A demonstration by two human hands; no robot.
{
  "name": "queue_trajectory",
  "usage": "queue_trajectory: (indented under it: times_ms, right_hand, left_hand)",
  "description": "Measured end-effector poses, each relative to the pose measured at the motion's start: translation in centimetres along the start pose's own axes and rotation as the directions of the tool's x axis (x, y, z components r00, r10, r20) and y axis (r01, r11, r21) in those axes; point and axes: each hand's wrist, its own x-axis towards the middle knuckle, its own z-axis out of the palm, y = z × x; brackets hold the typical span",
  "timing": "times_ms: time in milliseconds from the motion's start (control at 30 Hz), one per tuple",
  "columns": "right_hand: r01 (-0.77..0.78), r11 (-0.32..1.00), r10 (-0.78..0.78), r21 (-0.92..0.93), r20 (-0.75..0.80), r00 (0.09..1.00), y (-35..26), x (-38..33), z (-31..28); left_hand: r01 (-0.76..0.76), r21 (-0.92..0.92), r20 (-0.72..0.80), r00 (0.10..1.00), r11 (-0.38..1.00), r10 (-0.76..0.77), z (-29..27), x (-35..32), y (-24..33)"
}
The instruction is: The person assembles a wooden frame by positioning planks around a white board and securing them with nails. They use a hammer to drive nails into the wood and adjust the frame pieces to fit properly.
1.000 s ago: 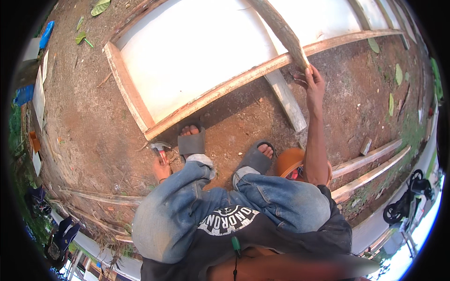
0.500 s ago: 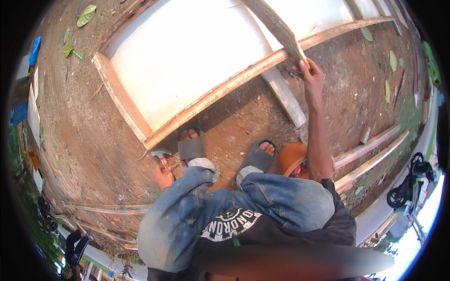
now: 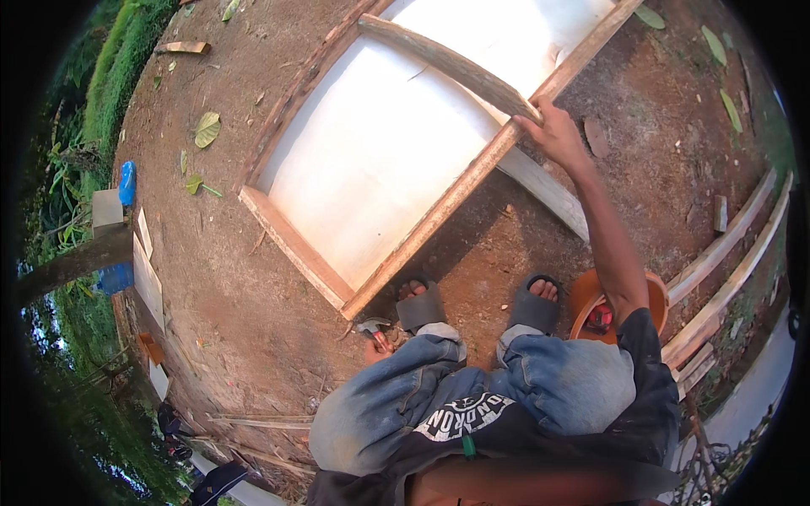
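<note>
The right hand [image 3: 558, 131] is stretched out toward one o'clock, fingers closed over the near end of a weathered wooden slat [image 3: 447, 63] where that slat meets the long rail of the wooden frame [image 3: 439, 207]. From the hand the slat's long axis runs away toward ten o'clock, across the white panel [image 3: 380, 160] set inside the frame. The rail runs from about seven o'clock up toward one o'clock, so the two pieces cross right under the grip.

The left hand [image 3: 377, 347] sits low by the left knee, mostly hidden by the jeans; it appears curled around the red handle of a hammer [image 3: 371, 329], whose metal head lies on the dirt just beside the frame's near corner. Of the two, the right hand is the one on the slat; the left is well apart from it, at roughly seven o'clock from that joint.

Further out, an orange bowl [image 3: 591, 291] rests on the ground by the right foot, and long wooden strips [image 3: 726, 253] lie at three o'clock.
</note>
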Motion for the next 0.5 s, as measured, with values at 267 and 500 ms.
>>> queue_trajectory:
  times_ms: [267, 500]
  right_hand:
    - [-0.009, 0.985, 0.021, -0.171, 0.066, 0.998, -0.7, 0.4, 0.0]
    - [0.098, 0.995, -0.097, 0.027, -0.033, 0.995, 0.8, 0.4, 1.0]
  left_hand:
    - [0.006, 0.007, 0.019, 1.000, 1.000, -0.006, -1.1, 0.2, -0.2]
    - [0.012, -0.006, 0.020, 1.000, 1.000, -0.012, -0.3, 0.1, -0.3]
